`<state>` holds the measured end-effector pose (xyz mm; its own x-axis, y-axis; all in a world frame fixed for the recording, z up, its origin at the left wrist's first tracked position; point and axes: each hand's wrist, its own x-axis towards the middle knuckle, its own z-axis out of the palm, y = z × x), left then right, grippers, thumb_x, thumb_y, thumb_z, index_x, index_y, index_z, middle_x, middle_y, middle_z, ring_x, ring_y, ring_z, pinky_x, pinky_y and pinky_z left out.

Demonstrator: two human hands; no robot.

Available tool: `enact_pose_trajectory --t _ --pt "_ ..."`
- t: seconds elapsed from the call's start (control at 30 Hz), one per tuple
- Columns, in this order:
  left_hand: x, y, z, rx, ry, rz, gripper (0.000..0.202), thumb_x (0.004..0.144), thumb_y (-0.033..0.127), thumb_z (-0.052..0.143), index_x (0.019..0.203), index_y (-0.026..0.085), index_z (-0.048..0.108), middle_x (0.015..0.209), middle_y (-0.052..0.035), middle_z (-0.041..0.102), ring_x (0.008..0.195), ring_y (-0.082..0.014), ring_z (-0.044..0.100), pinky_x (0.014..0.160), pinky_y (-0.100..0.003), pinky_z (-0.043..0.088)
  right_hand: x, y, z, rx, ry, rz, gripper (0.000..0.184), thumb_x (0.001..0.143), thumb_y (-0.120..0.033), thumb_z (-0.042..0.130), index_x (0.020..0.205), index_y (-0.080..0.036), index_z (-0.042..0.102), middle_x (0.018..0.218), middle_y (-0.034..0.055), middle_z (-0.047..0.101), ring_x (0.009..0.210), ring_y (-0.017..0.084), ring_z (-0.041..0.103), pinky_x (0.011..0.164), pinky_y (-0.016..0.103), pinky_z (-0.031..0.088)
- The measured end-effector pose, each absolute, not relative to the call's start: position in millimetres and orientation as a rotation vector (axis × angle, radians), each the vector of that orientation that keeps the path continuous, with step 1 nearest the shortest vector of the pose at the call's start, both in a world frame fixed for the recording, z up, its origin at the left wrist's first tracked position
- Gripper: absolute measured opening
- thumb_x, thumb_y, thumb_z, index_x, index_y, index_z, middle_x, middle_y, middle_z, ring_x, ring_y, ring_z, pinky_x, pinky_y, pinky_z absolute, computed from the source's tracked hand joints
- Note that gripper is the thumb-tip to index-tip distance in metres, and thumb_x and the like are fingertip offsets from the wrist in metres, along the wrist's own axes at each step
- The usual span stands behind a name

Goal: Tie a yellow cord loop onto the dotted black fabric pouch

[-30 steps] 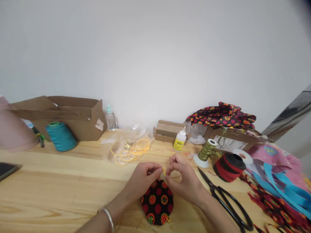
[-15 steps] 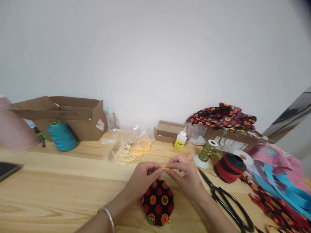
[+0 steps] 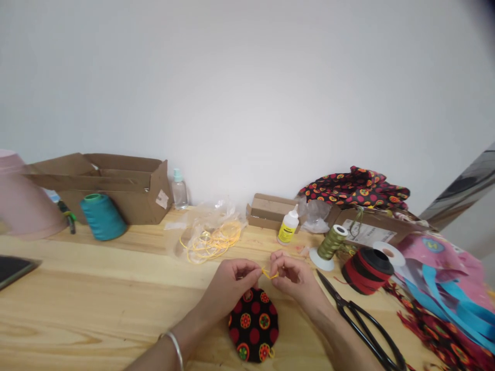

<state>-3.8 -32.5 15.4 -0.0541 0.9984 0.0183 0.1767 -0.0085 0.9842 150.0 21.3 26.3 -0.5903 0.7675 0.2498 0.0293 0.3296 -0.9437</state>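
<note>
A round black fabric piece (image 3: 253,330) with red and orange dots lies on the wooden table (image 3: 96,299) just in front of me. Over its far edge, my left hand (image 3: 230,286) and my right hand (image 3: 296,278) each pinch one end of a short yellow cord (image 3: 268,273) that spans the small gap between them. Both hands have their fingers closed on the cord. A silver bangle (image 3: 175,348) sits on my left wrist.
Black scissors (image 3: 361,324) lie right of my right hand. Behind them stand a red and black ribbon roll (image 3: 365,268), a gold thread spool (image 3: 330,245) and a glue bottle (image 3: 288,226). Yellow cord coils (image 3: 209,242) in plastic, a teal thread cone (image 3: 102,216) and cardboard boxes (image 3: 116,185) line the back.
My hands have drawn a little apart, so the yellow cord now shows stretched between them. The right hand's fingers have curled in tighter.
</note>
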Motion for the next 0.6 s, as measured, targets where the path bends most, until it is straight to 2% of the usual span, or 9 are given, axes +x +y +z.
enact_pose_trajectory --t 0.17,0.37,0.6 --pt "-3.7 -32.6 16.4 1.297 1.345 1.22 0.022 0.073 0.032 0.052 0.067 0.013 0.062 0.053 0.0038 0.05 0.05 -0.0069 0.041 0.048 -0.017 0.034 150.1 19.8 27.7 -0.762 -2.069 1.021 0.005 0.068 -0.016 0.056 0.069 -0.017 0.061 0.072 0.0014 0.052 0.072 0.014 0.048 0.065 0.026 0.036" --pt "-2.0 -33.8 17.7 1.324 1.338 1.168 0.021 0.073 0.032 0.051 0.068 0.013 0.061 0.053 0.0036 0.05 0.047 -0.0073 0.042 0.046 -0.018 0.034 148.5 21.3 21.0 -0.787 -2.093 0.921 0.013 0.074 -0.017 0.051 0.069 -0.018 0.063 0.069 0.002 0.055 0.068 0.014 0.051 0.062 0.025 0.039" --pt "-1.4 -34.9 16.9 1.376 1.371 1.143 0.021 0.073 0.031 0.05 0.065 0.013 0.06 0.052 0.0034 0.049 0.047 -0.0078 0.042 0.047 -0.019 0.034 150.1 21.8 19.9 -0.77 -2.116 0.607 0.019 0.067 -0.008 0.05 0.072 -0.019 0.064 0.07 0.0015 0.053 0.066 0.013 0.051 0.059 0.024 0.04"
